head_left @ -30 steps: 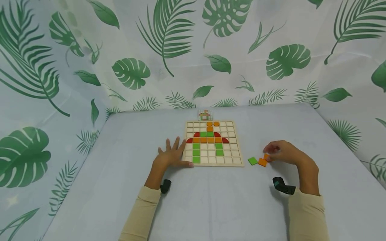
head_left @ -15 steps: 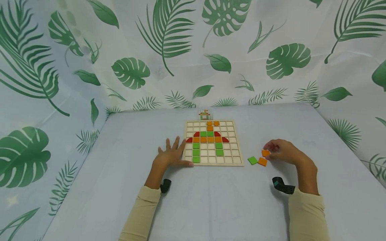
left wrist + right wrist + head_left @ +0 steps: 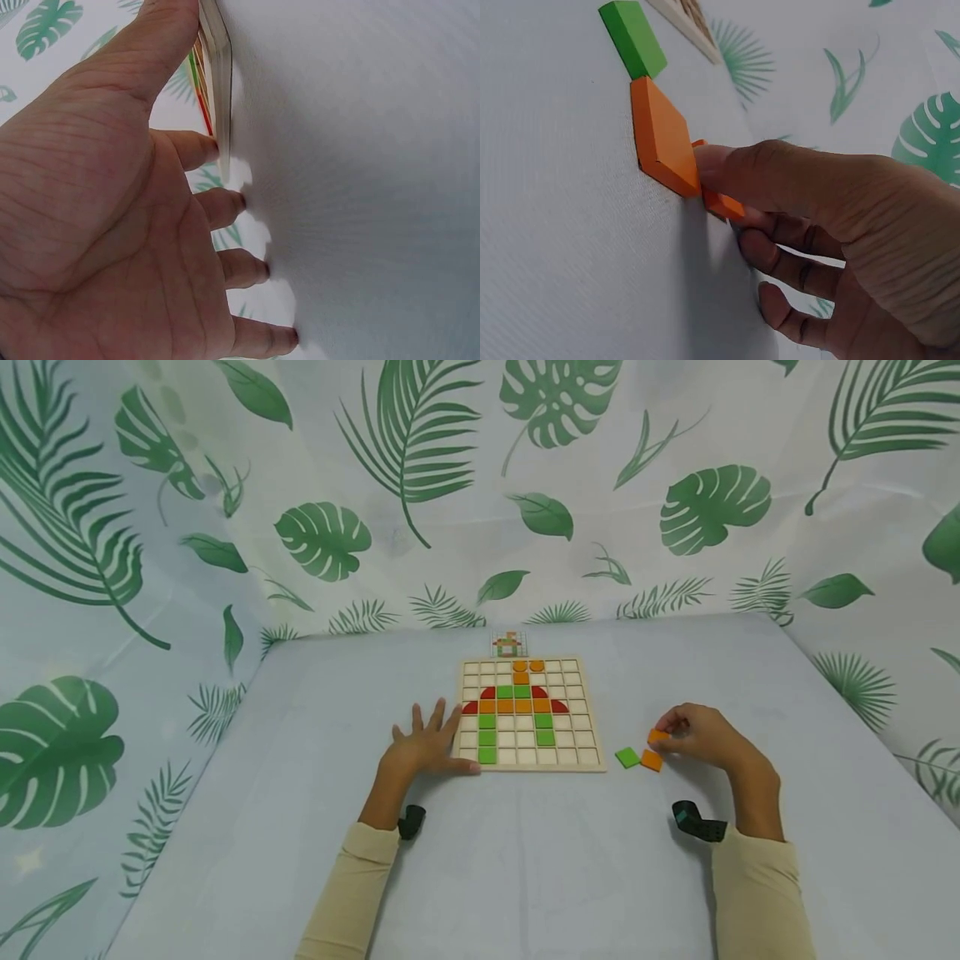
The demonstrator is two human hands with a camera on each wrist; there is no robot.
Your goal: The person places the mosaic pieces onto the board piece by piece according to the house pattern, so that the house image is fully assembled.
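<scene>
A wooden grid board (image 3: 567, 756) lies mid-table, bearing green, orange and red flat pieces. My left hand (image 3: 427, 750) is spread at its left side, the thumb at the near left corner and the index finger touching the left edge. In the left wrist view that hand's fingertips (image 3: 259, 270) rest on the table. To the right of the board, my right hand (image 3: 701, 737) pinches an orange square tile (image 3: 657, 737) between thumb and fingers, low at the table. A second orange tile (image 3: 660, 139) lies just in front of it, its corner meeting a green tile (image 3: 634, 37).
Behind the board lies a small pattern card (image 3: 509, 644) with a coloured grid picture. A leaf-print cloth (image 3: 450, 485) hangs at the back and sides of the pale table (image 3: 525, 860). Each wrist carries a black camera mount (image 3: 699, 823).
My right hand has shifted slightly away and to the left, its fingers closing on the far orange tile and moving it a little. My left hand stays in place.
</scene>
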